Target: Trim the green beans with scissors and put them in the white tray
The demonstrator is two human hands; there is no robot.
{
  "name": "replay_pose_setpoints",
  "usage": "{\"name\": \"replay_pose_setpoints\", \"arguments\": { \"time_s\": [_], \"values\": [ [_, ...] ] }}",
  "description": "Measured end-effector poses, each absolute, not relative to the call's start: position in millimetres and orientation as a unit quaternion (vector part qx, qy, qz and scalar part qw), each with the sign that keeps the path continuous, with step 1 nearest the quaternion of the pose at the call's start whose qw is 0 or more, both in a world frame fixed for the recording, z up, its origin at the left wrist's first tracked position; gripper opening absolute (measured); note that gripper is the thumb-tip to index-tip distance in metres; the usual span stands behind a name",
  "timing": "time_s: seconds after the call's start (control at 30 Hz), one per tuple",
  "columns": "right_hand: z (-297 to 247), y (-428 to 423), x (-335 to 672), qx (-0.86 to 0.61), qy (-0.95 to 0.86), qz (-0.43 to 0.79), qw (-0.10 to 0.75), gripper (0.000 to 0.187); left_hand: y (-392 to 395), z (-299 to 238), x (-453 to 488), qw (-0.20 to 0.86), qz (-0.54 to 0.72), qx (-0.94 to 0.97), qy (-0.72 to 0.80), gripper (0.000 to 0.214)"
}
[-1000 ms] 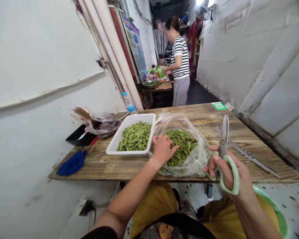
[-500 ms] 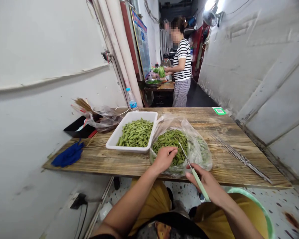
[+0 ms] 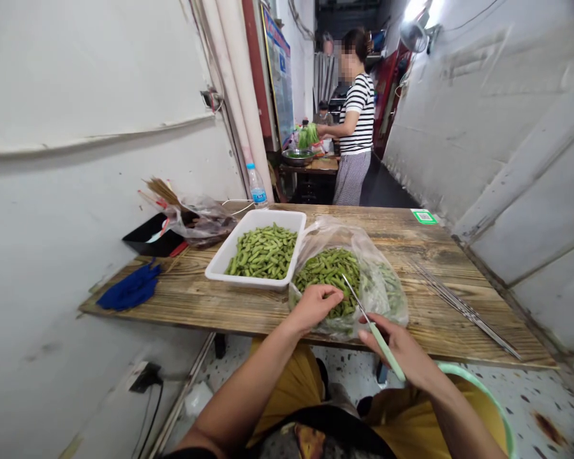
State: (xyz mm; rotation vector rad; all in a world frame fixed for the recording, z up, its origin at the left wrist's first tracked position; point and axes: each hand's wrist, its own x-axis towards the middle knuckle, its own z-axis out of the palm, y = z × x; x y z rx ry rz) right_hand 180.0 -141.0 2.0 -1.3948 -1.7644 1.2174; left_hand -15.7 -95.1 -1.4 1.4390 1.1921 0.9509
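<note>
My left hand (image 3: pixel 318 305) is pinched closed over the near part of the clear plastic bag (image 3: pixel 373 255); what its fingertips hold, if anything, is hidden. Inside the open bag lies a heap of green edamame pods (image 3: pixel 330 268). My right hand (image 3: pixel 395 344) grips what look like scissors (image 3: pixel 385 349), with a pale green handle and slim metal blades. Their tip points up and left over the pods, close to my left fingertips. Left of the bag, a white plastic tub (image 3: pixel 210 275) holds more edamame pods (image 3: pixel 265 252).
On the wooden table (image 3: pixel 249 312) are metal skewers (image 3: pixel 469 312) at right, a blue cloth (image 3: pixel 131 287), a black box (image 3: pixel 148 236) and a water bottle (image 3: pixel 257 186). A green-rimmed tub (image 3: pixel 500 398) stands below. Farther back, a person (image 3: pixel 356 121) handles green vegetables (image 3: pixel 307 136).
The view has shifted slightly. Both hands keep nearly the same pose over the bag. The person at the back has lowered the vegetables a little towards the metal bowl.
</note>
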Motion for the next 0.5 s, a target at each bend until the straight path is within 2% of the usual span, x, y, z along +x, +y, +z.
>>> {"name": "replay_pose_setpoints", "arguments": {
  "time_s": [0.2,0.4,0.5],
  "values": [
    [0.0,-144.2,177.7,-0.501,-0.633,0.522,0.274,0.035,-94.3,-11.4,-12.7,0.557,0.41,0.543,0.475,0.028],
    [-14.3,-143.3,170.2,-0.508,-0.559,0.59,0.286,0.033,-83.6,-19.4,-8.5,0.635,0.537,0.354,0.427,0.034],
    [-16.3,-144.2,171.8,-0.512,-0.563,0.572,0.305,0.037,-80.9,-17.6,-8.1,0.654,0.564,0.302,0.403,0.035]
  ]
}}
